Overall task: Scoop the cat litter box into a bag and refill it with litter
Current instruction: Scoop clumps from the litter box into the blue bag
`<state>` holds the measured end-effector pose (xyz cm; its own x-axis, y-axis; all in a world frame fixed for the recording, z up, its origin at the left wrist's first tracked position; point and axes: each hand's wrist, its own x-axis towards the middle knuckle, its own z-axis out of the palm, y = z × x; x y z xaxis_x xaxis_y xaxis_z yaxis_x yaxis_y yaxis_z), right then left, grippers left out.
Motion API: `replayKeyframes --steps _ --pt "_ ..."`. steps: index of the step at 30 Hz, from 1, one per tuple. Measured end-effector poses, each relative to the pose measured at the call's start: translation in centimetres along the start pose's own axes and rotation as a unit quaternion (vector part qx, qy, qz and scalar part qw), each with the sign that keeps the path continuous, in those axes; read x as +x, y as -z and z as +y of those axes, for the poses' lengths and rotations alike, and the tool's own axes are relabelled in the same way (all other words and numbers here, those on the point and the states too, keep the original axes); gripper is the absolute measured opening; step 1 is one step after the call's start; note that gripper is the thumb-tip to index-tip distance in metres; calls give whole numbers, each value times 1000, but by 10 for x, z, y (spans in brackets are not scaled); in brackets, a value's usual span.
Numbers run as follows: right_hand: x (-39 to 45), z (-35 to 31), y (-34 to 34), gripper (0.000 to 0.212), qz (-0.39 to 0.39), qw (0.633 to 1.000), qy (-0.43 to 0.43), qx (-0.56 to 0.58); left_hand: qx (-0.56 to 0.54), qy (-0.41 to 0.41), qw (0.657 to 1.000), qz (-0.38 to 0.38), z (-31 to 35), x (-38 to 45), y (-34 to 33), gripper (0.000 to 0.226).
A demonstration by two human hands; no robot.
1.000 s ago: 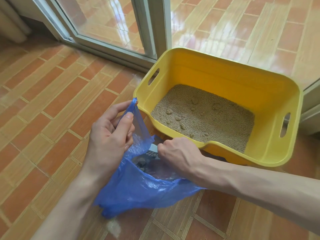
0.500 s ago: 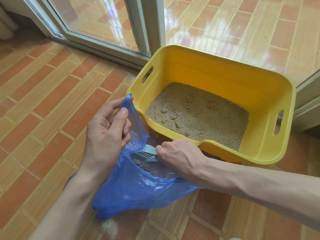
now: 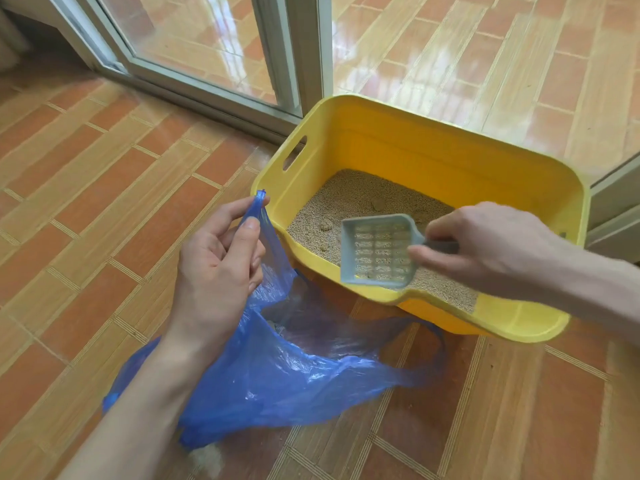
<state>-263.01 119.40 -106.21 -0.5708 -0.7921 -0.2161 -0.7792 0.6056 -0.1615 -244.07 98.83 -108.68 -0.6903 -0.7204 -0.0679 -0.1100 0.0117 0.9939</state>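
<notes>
Right hand (image 3: 491,251) gripping slotted scoop (image 3: 377,252) over litter box (image 3: 450,161), left hand (image 3: 218,271) pinching bag (image 3: 277,372)

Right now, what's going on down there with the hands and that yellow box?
Left hand pinches blue bag open. Right hand holds empty scoop over litter box. Clumps still in litter. Nothing in the way.

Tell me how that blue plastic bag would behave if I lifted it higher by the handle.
The blue bag looks thin and crumpled, so it would likely sag and fold. The left hand pinches one handle only, so its mouth may droop shut. It probably stays light, little showing inside.
</notes>
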Motion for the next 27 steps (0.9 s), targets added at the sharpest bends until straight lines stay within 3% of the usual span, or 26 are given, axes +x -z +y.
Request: replayKeyframes --steps 4,11,18,27 --pt "23 54 -18 41 8 996 -62 -59 -4 2 1000 0 -3 4 -3 27" --pt "47 100 -63 40 -153 974 -161 -31 1 -1 1000 -12 -9 7 -13 27" --pt "52 94 -72 38 -191 968 -159 38 7 4 1000 -13 -12 10 -17 26" --pt "57 84 -83 38 -167 973 -121 103 17 5 1000 -15 -14 10 -17 27"
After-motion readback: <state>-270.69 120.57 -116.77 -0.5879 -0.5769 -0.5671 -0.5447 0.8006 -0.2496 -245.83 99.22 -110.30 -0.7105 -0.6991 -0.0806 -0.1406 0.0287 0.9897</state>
